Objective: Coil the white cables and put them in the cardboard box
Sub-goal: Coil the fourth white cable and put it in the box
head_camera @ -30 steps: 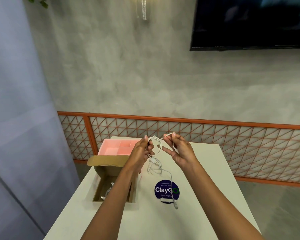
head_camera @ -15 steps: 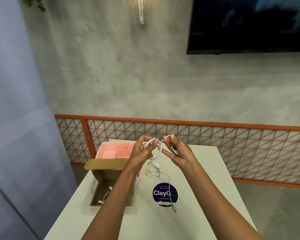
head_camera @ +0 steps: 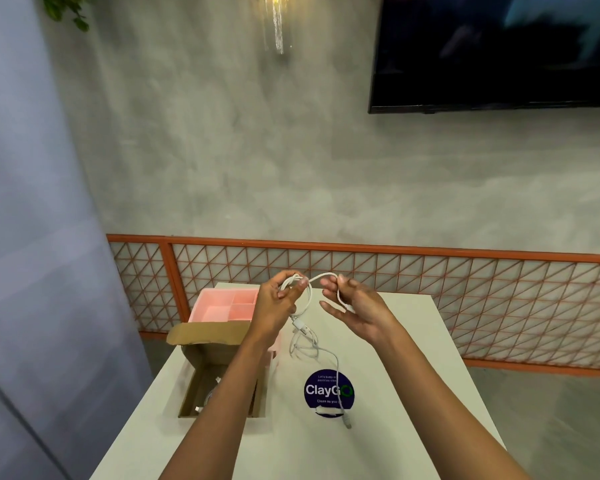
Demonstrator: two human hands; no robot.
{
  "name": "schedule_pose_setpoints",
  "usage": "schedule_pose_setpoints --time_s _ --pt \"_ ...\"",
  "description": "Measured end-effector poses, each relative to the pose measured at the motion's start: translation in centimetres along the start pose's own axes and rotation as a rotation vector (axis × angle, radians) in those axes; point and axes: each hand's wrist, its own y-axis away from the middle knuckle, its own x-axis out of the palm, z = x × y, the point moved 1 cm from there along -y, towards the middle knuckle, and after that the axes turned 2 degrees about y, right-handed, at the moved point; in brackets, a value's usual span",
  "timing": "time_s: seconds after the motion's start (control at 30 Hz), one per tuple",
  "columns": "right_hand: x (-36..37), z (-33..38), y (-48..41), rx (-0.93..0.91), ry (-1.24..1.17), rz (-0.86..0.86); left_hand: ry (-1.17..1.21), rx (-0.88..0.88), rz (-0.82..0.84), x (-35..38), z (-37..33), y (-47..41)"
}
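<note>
Two raised hands, left [head_camera: 277, 301] and right [head_camera: 358, 306] pinching white cable [head_camera: 317, 277]

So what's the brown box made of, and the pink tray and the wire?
The box looks like cardboard: matte brown, creased flap. The tray is probably plastic: smooth pink dividers. The wire seems plastic-coated: white, bending in soft loops.

One wide-angle camera, worn on the head, looks forward and down along both forearms, across the white counter [head_camera: 309, 445] toward the grey wall [head_camera: 257, 168]. The left hand [head_camera: 278, 306] and right hand [head_camera: 361, 310] sit close, mid-frame; a wall-mounted television [head_camera: 499, 46] fills the upper right corner.
</note>
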Motion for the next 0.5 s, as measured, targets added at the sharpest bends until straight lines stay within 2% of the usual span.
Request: schedule_pose_setpoints --time_s 0.13,0.27,0.37,0.43,0.5 --pt "-1.2 -0.1 0.2 -0.091 0.359 0.132 0.002 -0.017 -0.019 -0.9 -0.6 -0.2" --pt "-1.6 0.1 0.4 -0.198 0.555 0.239 -0.001 -0.027 0.056 -1.1 -0.9 -0.1" --pt "-1.3 0.3 -0.1 -0.307 0.598 0.088 0.019 -0.041 0.123 -0.8 -0.3 0.2" --pt "-1.0 0.3 -0.6 -0.370 0.496 -0.072 0.020 -0.042 0.147 -0.4 0.2 0.4" --pt "-0.5 0.1 -0.7 -0.372 0.361 -0.148 0.009 -0.044 0.150 -0.1 0.4 0.6"
